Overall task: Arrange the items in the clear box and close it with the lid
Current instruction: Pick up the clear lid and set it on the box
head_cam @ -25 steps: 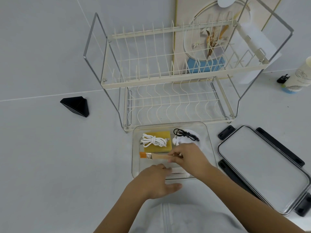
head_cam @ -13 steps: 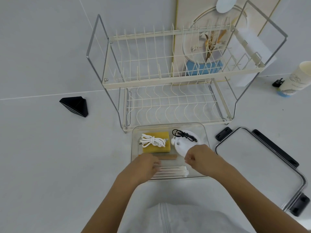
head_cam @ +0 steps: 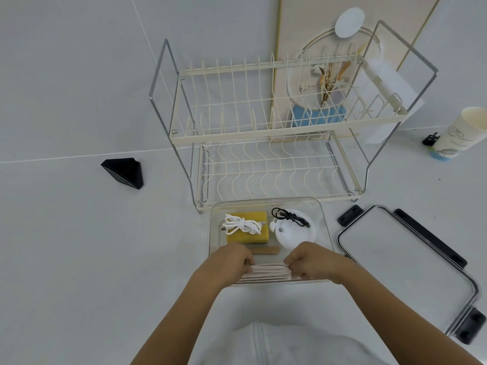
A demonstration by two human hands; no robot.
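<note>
The clear box [head_cam: 323, 219] stands in front of the dish rack. Inside lie a yellow sponge [head_cam: 259, 237] with a coiled white cable [head_cam: 242, 224] on it, a white round lid-like piece [head_cam: 292, 234] with a black cable [head_cam: 290, 216] on top, and a brush with a wooden handle [head_cam: 264, 250]. At the box's near edge lies a bundle of pale paper-wrapped sticks [head_cam: 268, 272]. My left hand [head_cam: 229, 260] pinches its left end and my right hand [head_cam: 312, 262] pinches its right end. The box lid [head_cam: 395, 262], with black clips, lies flat to the right.
A two-tier cream dish rack [head_cam: 263, 138] stands right behind the box. A black wedge-shaped object [head_cam: 123, 169] sits at the left. A paper cup [head_cam: 458, 135] and a small black clip [head_cam: 429, 139] are at the far right. My white garment fills the bottom.
The brush was laid down in the box and my right hand let go of it. Both hands moved to the near edge and took the ends of the stick bundle.
</note>
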